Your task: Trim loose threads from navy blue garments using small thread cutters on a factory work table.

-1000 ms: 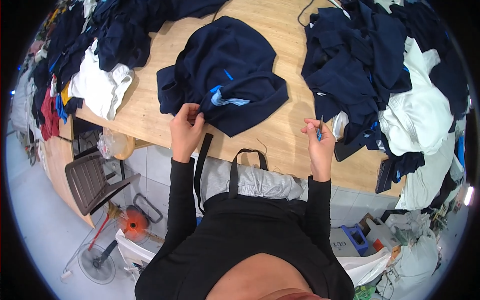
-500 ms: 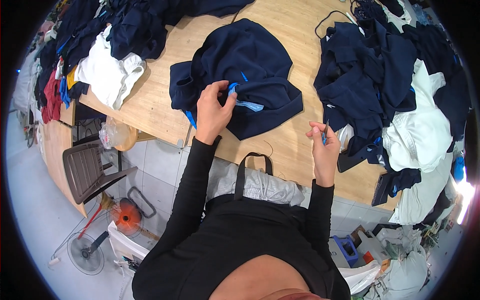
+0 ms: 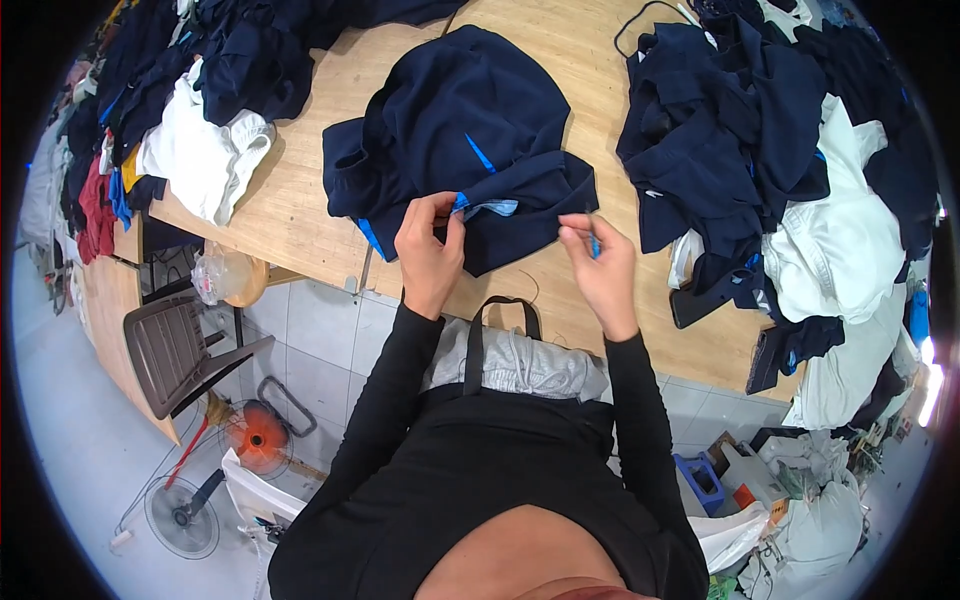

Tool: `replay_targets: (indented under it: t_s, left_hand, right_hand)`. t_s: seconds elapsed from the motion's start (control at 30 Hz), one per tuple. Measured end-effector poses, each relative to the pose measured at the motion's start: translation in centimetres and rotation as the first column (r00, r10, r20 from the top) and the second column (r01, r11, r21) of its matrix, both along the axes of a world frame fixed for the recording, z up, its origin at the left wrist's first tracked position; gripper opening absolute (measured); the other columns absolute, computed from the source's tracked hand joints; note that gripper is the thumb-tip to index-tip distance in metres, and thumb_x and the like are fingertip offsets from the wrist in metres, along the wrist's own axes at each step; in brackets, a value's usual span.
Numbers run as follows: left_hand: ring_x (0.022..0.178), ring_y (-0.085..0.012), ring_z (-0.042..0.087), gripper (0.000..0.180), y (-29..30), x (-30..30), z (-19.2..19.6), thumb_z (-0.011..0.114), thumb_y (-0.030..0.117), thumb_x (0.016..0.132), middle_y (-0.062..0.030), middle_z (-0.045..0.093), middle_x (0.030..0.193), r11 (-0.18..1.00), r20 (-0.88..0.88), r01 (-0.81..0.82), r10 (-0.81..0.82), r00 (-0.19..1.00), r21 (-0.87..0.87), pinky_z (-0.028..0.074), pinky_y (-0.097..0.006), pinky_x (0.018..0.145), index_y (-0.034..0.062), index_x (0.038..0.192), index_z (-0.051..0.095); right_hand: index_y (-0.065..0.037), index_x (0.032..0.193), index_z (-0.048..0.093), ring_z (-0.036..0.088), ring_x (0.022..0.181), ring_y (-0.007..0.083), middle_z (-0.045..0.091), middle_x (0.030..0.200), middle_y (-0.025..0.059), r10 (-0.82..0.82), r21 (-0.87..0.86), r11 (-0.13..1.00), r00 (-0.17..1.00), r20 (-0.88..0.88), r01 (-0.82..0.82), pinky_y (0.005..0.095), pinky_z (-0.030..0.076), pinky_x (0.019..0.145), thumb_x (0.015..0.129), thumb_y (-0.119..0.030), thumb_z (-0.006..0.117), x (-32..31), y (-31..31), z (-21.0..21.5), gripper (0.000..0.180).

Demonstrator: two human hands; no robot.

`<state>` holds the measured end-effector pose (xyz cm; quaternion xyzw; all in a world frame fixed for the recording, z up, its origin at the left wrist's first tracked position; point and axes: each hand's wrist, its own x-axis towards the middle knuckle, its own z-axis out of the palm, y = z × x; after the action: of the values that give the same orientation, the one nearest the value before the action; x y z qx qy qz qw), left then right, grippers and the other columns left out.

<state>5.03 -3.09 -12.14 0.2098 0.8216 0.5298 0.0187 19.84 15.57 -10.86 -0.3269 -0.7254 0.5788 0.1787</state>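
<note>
A navy garment (image 3: 470, 100) with bright blue trim lies bunched on the wooden table in front of me. My left hand (image 3: 432, 250) pinches a fold of it at a bright blue strip, near its front edge. A light blue piece (image 3: 492, 208) shows beside those fingertips. Close to the garment's right corner, my right hand (image 3: 600, 265) is closed around small blue-handled thread snips (image 3: 596, 246). Its fingers hide most of the tool, and the blades are hard to make out.
Navy clothes (image 3: 715, 130) and white garments (image 3: 825, 250) are heaped on the right, beside a dark phone-like slab (image 3: 690, 307). More navy clothing (image 3: 255, 65) and a white garment (image 3: 205, 150) lie at left. A brown chair (image 3: 165, 345) and fans (image 3: 257, 440) stand below left.
My right hand has moved left and up with the thread snips, toward the garment. The left hand still pinches the garment, slightly lower in view. The whole view has shifted a little.
</note>
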Motion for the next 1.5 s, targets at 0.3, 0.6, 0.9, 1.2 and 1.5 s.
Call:
replay_targets:
  t_s: [0.3,0.6,0.9,1.2,1.5]
  left_hand:
    - [0.086,-0.0271,0.075,0.020,-0.3,-0.2,-0.9,0.072,-0.006,0.093,-0.0163,0.073,0.100,0.999,0.027,0.013,-0.012,1.000,-0.040,0.060,-0.034,0.079,-0.0033,0.112,0.072]
    - [0.083,-0.0244,0.071,0.020,-0.8,-0.9,-0.1,0.074,-0.005,0.088,-0.0128,0.071,0.098,0.999,0.041,0.022,-0.023,0.999,0.034,0.057,-0.031,0.076,-0.0013,0.108,0.074]
    - [0.073,-0.0196,0.061,0.018,0.1,0.1,3.1,0.073,-0.008,0.078,-0.0067,0.061,0.084,0.996,-0.079,0.076,-0.080,0.994,-0.044,0.049,-0.032,0.064,0.0014,0.094,0.073]
    - [0.075,-0.0181,0.067,0.019,-2.4,1.2,2.4,0.071,-0.007,0.080,-0.0086,0.065,0.088,0.976,0.102,0.218,-0.217,0.971,0.003,0.053,-0.029,0.069,0.0009,0.097,0.075]
    - [0.065,-0.0181,0.068,0.018,2.5,-1.4,0.5,0.088,0.013,0.089,-0.0089,0.072,0.077,0.954,0.021,0.229,-0.229,0.973,-0.192,0.055,-0.030,0.065,-0.0009,0.095,0.080]
  right_hand:
    - [0.001,0.092,0.074,0.055,0.068,0.0065,0.066,0.073,-0.0018,0.066,0.260,0.958,0.977,0.202,-0.118,0.0289,0.045,0.061,0.096,-0.016,0.084,-4.2,-2.5,-3.2,0.020]
    - [-0.002,0.100,0.070,0.056,0.080,0.0052,0.065,0.085,-0.0031,-0.220,0.057,0.975,0.968,0.124,0.214,0.0230,0.045,0.071,0.103,-0.014,0.076,5.1,5.4,-1.4,0.014]
    - [-0.005,0.126,0.075,0.074,0.096,0.0236,0.076,0.106,0.0114,-0.014,0.341,0.940,1.000,-0.024,0.022,0.0331,0.056,0.083,0.091,0.000,0.078,-2.5,2.1,2.0,0.036]
    - [0.004,0.103,0.074,0.073,0.087,0.0325,0.070,0.095,0.0144,0.099,0.428,0.899,0.995,0.010,-0.094,0.0385,0.057,0.079,0.082,0.008,0.073,-1.7,1.1,-0.3,0.021]
    - [0.005,0.100,0.074,0.073,0.085,0.0305,0.071,0.094,0.0154,0.055,0.376,0.925,0.998,0.026,-0.060,0.0362,0.056,0.077,0.084,0.008,0.074,-1.6,0.2,-0.1,0.016]
